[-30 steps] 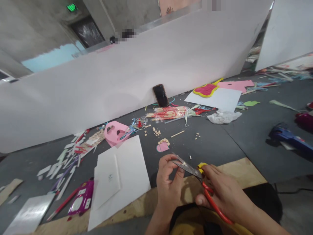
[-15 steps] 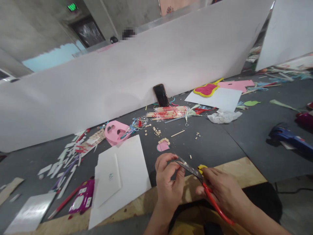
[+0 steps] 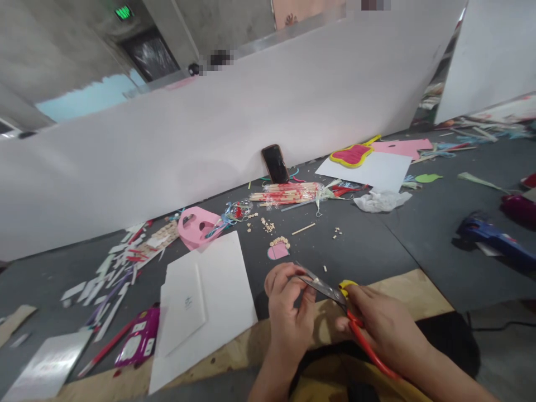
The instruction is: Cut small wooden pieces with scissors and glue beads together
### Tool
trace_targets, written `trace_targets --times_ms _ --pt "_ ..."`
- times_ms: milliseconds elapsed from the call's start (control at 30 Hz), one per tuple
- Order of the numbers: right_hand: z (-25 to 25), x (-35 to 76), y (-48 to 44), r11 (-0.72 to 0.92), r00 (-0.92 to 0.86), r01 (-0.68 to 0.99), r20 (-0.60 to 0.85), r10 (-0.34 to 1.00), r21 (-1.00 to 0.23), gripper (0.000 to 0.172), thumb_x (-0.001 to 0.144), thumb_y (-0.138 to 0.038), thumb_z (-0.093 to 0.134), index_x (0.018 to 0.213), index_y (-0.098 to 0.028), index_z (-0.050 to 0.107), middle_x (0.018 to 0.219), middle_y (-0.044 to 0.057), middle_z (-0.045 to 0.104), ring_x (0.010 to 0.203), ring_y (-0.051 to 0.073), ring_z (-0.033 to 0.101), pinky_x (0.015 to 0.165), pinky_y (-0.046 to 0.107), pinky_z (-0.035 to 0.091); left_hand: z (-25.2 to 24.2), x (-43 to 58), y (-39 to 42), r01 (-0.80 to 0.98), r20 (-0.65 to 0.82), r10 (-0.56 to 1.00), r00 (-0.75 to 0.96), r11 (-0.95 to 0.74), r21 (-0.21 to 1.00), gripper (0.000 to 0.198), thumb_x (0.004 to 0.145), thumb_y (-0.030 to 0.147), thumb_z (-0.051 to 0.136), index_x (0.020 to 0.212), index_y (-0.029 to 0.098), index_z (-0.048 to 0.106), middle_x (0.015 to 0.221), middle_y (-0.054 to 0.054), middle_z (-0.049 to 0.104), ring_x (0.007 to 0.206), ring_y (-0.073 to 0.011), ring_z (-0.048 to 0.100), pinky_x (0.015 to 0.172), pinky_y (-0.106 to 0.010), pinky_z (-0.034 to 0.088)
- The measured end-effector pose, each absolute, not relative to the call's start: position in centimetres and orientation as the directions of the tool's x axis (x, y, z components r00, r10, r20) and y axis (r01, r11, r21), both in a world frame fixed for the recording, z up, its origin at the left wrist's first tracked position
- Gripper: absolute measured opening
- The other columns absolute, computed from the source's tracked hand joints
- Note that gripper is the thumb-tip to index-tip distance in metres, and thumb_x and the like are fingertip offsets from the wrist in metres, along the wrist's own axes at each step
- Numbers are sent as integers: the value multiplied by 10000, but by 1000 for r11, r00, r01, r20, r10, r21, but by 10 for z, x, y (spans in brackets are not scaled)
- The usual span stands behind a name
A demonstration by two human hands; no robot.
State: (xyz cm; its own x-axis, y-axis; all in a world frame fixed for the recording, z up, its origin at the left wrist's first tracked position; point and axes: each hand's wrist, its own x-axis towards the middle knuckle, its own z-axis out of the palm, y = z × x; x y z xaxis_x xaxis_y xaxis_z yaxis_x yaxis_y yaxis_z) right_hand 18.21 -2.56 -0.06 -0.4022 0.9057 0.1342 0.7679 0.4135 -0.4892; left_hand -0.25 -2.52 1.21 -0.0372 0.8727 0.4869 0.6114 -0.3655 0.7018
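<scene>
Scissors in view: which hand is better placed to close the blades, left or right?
Probably the right hand: it grips the red-and-yellow handles of the scissors, while the left hand pinches near the metal blades.

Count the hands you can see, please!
2: the left hand is up at the scissors' blades, fingers pinched together, and the right hand grips the red scissors by the handles.

This is a makeshift craft workshop: bare concrete walls (image 3: 62, 44), a lit exit sign (image 3: 124, 13), and a gray floor mat (image 3: 360, 251) scattered with pink foam (image 3: 196, 228), wooden sticks (image 3: 285, 194), paper scraps (image 3: 104, 279), a glue gun (image 3: 489, 237) and scissors (image 3: 324, 293).
</scene>
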Motion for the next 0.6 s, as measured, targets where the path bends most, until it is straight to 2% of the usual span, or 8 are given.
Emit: trace_targets --times_ms 200,367,500,600 --pt "4 182 -26 435 -434 770 116 893 -467 344 747 -537 573 711 -236 410 720 54 598 612 192 564 515 280 415 13 -4 -25 472 393 918 -59 -321 821 164 870 233 516 771 193 641 969 -84 615 1023 -229 543 915 -400 441" --pt "1 182 -25 440 -443 769 110 890 -464 300 768 -498 566 786 -224 444 776 76 609 685 221 587 561 308 443 13 -6 -23 328 288 958 -15 -267 906 162 870 247 537 766 183 643 967 -84 605 998 -215 562 895 -368 451" --pt "-3 183 -25 439 -444 771 105 890 -461 217 811 -409 529 738 -232 427 728 56 608 619 193 578 531 283 418 14 -6 -23 284 249 968 -1 -239 929 188 873 266 537 746 176 642 945 -88 599 1044 -227 548 891 -354 449" --pt "-5 183 -26 441 -451 760 100 887 -479 218 835 -397 512 722 -235 421 664 31 591 549 168 556 503 265 392 16 -4 -23 316 235 972 -18 -217 923 215 877 276 528 717 175 631 933 -86 597 1037 -227 543 884 -349 444"
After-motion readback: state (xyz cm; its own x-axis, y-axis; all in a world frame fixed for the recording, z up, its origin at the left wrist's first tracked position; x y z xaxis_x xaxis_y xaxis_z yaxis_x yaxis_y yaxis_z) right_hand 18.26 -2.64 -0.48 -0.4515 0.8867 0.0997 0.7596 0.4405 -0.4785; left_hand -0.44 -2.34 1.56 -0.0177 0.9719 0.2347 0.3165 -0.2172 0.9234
